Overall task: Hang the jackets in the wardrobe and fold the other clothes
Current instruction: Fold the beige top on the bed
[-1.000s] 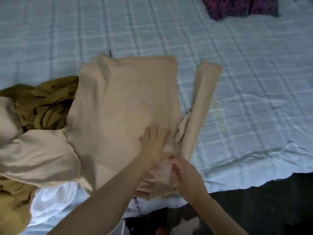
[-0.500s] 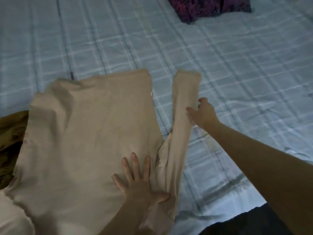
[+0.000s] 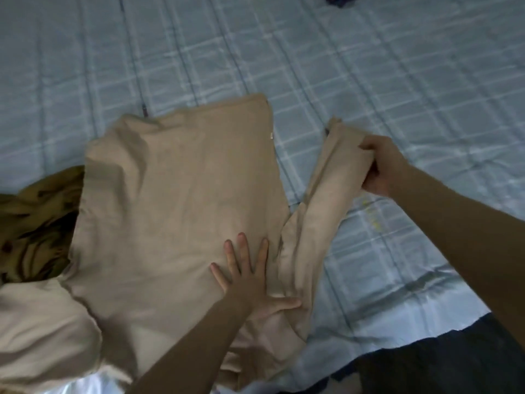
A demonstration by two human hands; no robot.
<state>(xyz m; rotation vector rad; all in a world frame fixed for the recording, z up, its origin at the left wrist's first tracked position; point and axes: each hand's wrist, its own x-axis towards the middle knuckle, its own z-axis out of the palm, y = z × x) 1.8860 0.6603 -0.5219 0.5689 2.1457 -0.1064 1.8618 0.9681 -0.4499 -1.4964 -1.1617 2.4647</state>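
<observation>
A beige long-sleeved top (image 3: 181,194) lies spread on the pale blue checked bed sheet (image 3: 369,81). My left hand (image 3: 250,277) presses flat on its lower right part, fingers spread and straight. Its right sleeve (image 3: 321,211) runs up and to the right, lifted off the sheet at its far end. My right hand (image 3: 380,169) grips that sleeve near the cuff, fingers curled round the bunched cloth.
An olive-brown garment (image 3: 37,223) lies crumpled at the left, partly under the beige top. A cream piece of cloth (image 3: 37,331) lies at the lower left. A dark purple garment (image 3: 341,0) shows at the top edge. The bed's near edge and dark floor (image 3: 426,365) are at the lower right.
My right hand went from the near hem up to the sleeve, took hold of its end and pulled it up and to the right. My left hand stays pressed on the top.
</observation>
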